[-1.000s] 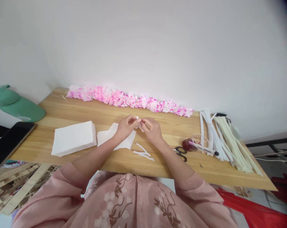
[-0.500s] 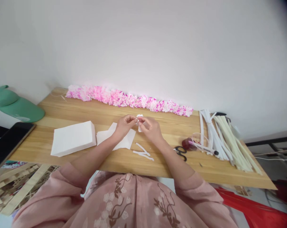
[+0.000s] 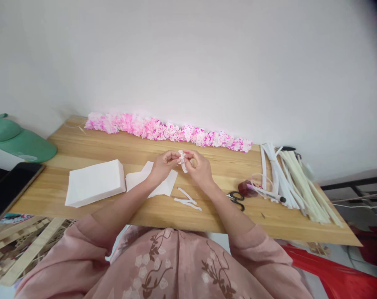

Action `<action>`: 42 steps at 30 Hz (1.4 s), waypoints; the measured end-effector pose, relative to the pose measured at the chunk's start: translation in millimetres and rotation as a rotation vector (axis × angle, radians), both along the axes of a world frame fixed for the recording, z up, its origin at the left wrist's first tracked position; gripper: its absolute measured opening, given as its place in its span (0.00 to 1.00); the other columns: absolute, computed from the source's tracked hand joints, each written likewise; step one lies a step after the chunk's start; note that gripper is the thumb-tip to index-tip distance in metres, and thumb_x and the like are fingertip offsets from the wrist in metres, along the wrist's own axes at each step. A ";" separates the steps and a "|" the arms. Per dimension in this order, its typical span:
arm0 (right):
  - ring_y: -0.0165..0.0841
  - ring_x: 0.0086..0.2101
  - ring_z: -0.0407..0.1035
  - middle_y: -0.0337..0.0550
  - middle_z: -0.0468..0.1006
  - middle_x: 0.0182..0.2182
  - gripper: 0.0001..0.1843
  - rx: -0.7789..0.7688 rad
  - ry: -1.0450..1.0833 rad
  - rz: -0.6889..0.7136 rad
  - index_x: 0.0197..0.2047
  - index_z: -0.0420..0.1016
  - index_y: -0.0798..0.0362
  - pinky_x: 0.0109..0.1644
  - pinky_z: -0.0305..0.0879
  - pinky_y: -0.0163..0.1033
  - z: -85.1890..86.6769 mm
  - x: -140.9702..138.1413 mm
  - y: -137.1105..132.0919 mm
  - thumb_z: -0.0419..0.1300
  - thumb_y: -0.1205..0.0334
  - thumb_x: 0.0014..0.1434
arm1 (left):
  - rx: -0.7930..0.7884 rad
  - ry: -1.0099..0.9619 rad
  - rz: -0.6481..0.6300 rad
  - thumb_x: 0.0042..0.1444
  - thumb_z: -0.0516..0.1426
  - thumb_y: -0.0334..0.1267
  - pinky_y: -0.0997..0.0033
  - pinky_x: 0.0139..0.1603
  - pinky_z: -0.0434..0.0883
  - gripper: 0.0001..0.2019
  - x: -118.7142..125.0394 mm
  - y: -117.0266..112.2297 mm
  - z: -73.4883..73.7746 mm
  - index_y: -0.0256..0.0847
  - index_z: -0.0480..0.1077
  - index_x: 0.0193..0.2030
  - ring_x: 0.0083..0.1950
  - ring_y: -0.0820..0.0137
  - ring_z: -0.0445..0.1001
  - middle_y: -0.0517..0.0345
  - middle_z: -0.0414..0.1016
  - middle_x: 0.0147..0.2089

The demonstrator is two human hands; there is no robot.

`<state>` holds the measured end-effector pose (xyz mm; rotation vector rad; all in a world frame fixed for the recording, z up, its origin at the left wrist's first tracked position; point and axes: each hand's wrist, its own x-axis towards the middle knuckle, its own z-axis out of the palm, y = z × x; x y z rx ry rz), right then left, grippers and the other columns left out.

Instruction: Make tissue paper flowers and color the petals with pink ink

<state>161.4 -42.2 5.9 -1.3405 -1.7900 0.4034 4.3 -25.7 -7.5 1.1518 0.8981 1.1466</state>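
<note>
Between my two hands is a small piece of crumpled white tissue paper [image 3: 182, 160], pinched in at its middle. My left hand [image 3: 163, 165] grips its left side with thumb and forefinger. On its right side, my right hand [image 3: 199, 167] has its fingers closed on the same paper. Flat white tissue sheets [image 3: 167, 185] lie partly under my left hand and forearm. Nearer to me are several short white fuzzy strips [image 3: 188, 201]. A thick stack of white tissues [image 3: 94, 182] lies to the left.
Along the wall runs a row of pink and white paper flowers [image 3: 151, 126]. To the right are black-handled scissors [image 3: 237, 200], a dark red jar [image 3: 247, 189] and bundles of white [image 3: 280, 178] and cream strips [image 3: 306, 187]. A phone [image 3: 15, 189] and green cap [image 3: 21, 139] are at left.
The crumpled tissue has turned between my fingers, and more of it shows now, with its pinched middle visible. Both hands stay in nearly the same place.
</note>
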 end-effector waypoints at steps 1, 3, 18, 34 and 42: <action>0.36 0.39 0.75 0.40 0.81 0.36 0.15 -0.025 0.059 -0.008 0.48 0.74 0.48 0.48 0.68 0.42 1.1 0.4 0.0 0.56 0.63 0.58 | 0.000 0.002 0.012 0.45 0.65 0.43 0.68 0.44 0.71 0.14 -0.1 0.2 0.7 0.37 0.73 0.36 0.37 0.70 0.76 0.55 0.80 0.35; 0.35 0.38 0.75 0.40 0.81 0.37 0.16 -0.067 0.162 -0.017 0.49 0.73 0.49 0.47 0.69 0.41 2.0 1.8 0.8 0.56 0.63 0.57 | -0.007 0.013 0.033 0.45 0.65 0.42 0.68 0.44 0.71 0.13 -0.6 0.6 1.6 0.37 0.74 0.36 0.37 0.70 0.76 0.56 0.80 0.35; 0.39 0.41 0.74 0.47 0.81 0.41 0.14 -0.031 -0.082 0.065 0.45 0.78 0.51 0.48 0.65 0.43 -0.7 5.2 5.1 0.57 0.55 0.60 | 0.082 0.201 0.085 0.50 0.60 0.41 0.71 0.43 0.69 0.07 -0.6 -3.4 3.5 0.39 0.71 0.31 0.36 0.71 0.73 0.60 0.75 0.31; 0.35 0.35 0.73 0.42 0.81 0.33 0.14 0.029 0.027 0.009 0.36 0.79 0.50 0.40 0.64 0.39 -1.5 6.1 4.0 0.53 0.57 0.64 | 0.020 0.158 0.042 0.51 0.60 0.47 0.74 0.38 0.65 0.13 0.3 -4.3 4.0 0.38 0.69 0.31 0.34 0.72 0.69 0.61 0.72 0.31; 0.36 0.38 0.73 0.44 0.82 0.35 0.12 0.227 -0.220 0.073 0.41 0.79 0.49 0.48 0.63 0.43 -10.2 4.7 5.5 0.54 0.61 0.64 | 0.129 0.363 0.078 0.56 0.56 0.47 0.75 0.29 0.60 0.13 -4.9 0.5 -3.0 0.39 0.67 0.28 0.27 0.75 0.63 0.64 0.66 0.24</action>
